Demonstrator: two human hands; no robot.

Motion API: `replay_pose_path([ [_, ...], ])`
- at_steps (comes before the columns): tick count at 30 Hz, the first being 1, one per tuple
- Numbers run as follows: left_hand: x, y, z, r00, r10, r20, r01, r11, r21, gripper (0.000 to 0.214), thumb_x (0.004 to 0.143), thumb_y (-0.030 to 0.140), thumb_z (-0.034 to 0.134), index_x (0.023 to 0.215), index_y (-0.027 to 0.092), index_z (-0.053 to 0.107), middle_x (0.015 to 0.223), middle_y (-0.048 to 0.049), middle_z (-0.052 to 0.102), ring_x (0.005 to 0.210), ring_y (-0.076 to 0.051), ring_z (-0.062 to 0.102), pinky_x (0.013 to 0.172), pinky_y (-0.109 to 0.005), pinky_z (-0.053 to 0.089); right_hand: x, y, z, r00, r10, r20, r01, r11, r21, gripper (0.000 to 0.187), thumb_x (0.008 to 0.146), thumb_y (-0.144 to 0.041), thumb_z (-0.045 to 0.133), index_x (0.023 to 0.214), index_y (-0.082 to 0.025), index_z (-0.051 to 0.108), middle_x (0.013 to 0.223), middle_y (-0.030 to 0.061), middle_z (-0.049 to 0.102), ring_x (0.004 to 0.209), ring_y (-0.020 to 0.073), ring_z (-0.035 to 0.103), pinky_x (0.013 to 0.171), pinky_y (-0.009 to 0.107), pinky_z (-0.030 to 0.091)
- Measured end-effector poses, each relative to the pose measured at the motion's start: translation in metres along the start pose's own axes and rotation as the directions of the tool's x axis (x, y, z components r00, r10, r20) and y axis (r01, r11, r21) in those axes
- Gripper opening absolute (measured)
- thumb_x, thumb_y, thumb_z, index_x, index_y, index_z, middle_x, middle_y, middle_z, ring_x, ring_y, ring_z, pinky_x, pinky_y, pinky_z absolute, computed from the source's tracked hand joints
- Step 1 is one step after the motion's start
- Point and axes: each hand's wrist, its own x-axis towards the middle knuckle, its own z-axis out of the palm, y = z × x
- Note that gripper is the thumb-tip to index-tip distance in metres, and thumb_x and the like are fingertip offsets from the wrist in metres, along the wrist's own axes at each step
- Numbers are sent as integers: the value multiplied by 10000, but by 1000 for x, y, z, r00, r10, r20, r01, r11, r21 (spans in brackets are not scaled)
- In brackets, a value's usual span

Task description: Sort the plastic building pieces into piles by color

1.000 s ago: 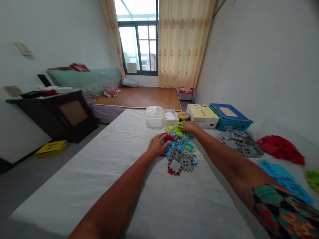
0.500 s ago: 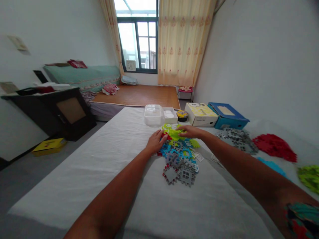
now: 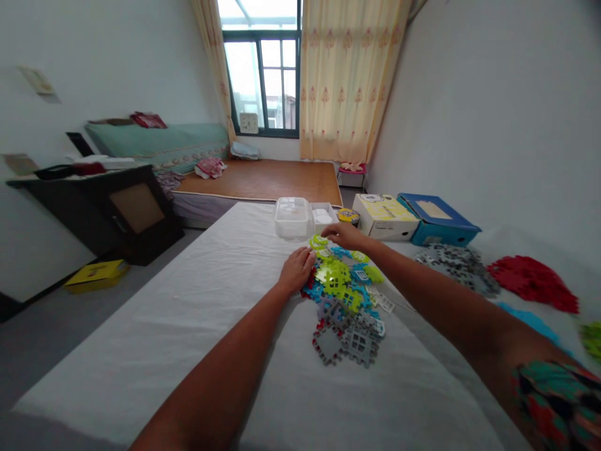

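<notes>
A loose pile of notched plastic building tiles lies on the white cloth, with lime-green tiles (image 3: 333, 275) on top and blue tiles (image 3: 360, 275) around them. Grey tiles (image 3: 361, 341) and a red-and-grey square frame (image 3: 328, 343) form its near end. My left hand (image 3: 297, 270) rests against the pile's left side, its fingers stretched out over the edge. Over the far end is my right hand (image 3: 345, 236), fingers bent down and apart beside a lime-green piece (image 3: 318, 242). I see nothing held in either hand; the right fingertips are partly hidden.
Behind the pile stand a clear plastic tub (image 3: 293, 219), a small white box (image 3: 323, 216), a round yellow-black tin (image 3: 348, 216), a yellow-white carton (image 3: 385, 216) and a blue box (image 3: 439, 219). Grey pieces (image 3: 457, 266) and red pieces (image 3: 533, 282) are heaped to the right.
My right hand has moved to the far end of the pile. Lime-green tiles now lie nearer to me, and blue ones show behind them. My left hand stays at the left side.
</notes>
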Motion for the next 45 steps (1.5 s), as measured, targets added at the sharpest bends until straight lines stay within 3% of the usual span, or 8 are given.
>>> replay_pose_path([
  [7, -2, -1, 1, 999, -2, -34, 1, 1000, -14, 475, 969, 420, 339, 1361, 185, 467, 1369, -99, 557, 1286, -204, 482, 1113, -394, 352, 47, 5, 54, 981, -76, 178, 110, 976, -190, 368, 952, -362, 473, 1228, -200, 655, 1299, 102, 625, 1204, 240, 561, 1016, 348, 409],
  [11, -3, 2, 0, 999, -24, -35, 23, 1000, -19, 520, 967, 448, 341, 1365, 135, 460, 1376, -131, 544, 1295, -210, 474, 1116, -364, 346, 31, 5, 38, 964, -6, 266, 39, 992, -117, 490, 953, -541, 410, 1110, -192, 717, 1132, 89, 709, 1063, 239, 635, 939, 315, 452],
  [15, -3, 4, 0, 999, -36, -10, 36, 999, 8, 528, 973, 457, 324, 1349, 122, 483, 1375, -136, 547, 1288, -219, 482, 1114, -360, 346, 8, 15, -2, 912, -32, 408, -58, 977, 207, 629, 952, -631, 298, 1101, -184, 713, 1118, 77, 713, 966, 199, 663, 834, 280, 498],
  [22, -3, 1, 1, 1000, 9, 19, -11, 998, 54, 497, 980, 461, 321, 1335, 167, 511, 1386, -97, 546, 1302, -196, 471, 1128, -347, 331, 2, 50, -7, 934, 351, 71, -351, 936, -22, 600, 903, -626, 436, 1139, -132, 680, 1172, 153, 681, 1077, 300, 618, 908, 355, 472],
  [27, -3, -1, 2, 999, 43, 20, -44, 998, 51, 507, 984, 458, 318, 1348, 163, 511, 1389, -101, 545, 1302, -193, 469, 1133, -347, 328, -5, 50, 20, 942, 326, 77, -324, 945, -33, 548, 860, -640, 509, 1165, -215, 675, 1187, 82, 687, 1131, 286, 594, 939, 339, 454],
  [33, -3, 2, 1, 994, 95, 46, -95, 995, 15, 486, 982, 451, 332, 1324, 190, 558, 1372, -86, 561, 1309, -197, 459, 1140, -380, 320, -37, 37, 11, 968, 123, 217, -137, 989, 52, 385, 882, -463, 539, 1025, -164, 736, 1030, 50, 736, 941, 219, 657, 847, 282, 485],
  [41, -5, 14, -4, 946, 296, 133, -271, 946, -176, 476, 970, 462, 351, 1132, 190, 705, 1273, -83, 630, 1201, -207, 554, 1084, -367, 396, -100, -13, -14, 986, -144, 79, 110, 937, 331, 302, 889, -315, 549, 1130, -199, 688, 1076, 46, 719, 979, 178, 655, 886, 313, 488],
  [45, -3, 13, -7, 962, 258, 88, -234, 946, -225, 511, 969, 485, 324, 1079, 183, 721, 1231, -86, 653, 1180, -215, 571, 1069, -380, 413, -125, -32, 2, 995, -97, -35, 102, 977, 187, 264, 881, -269, 586, 1110, -185, 686, 1060, 76, 711, 918, 182, 660, 852, 328, 497],
])
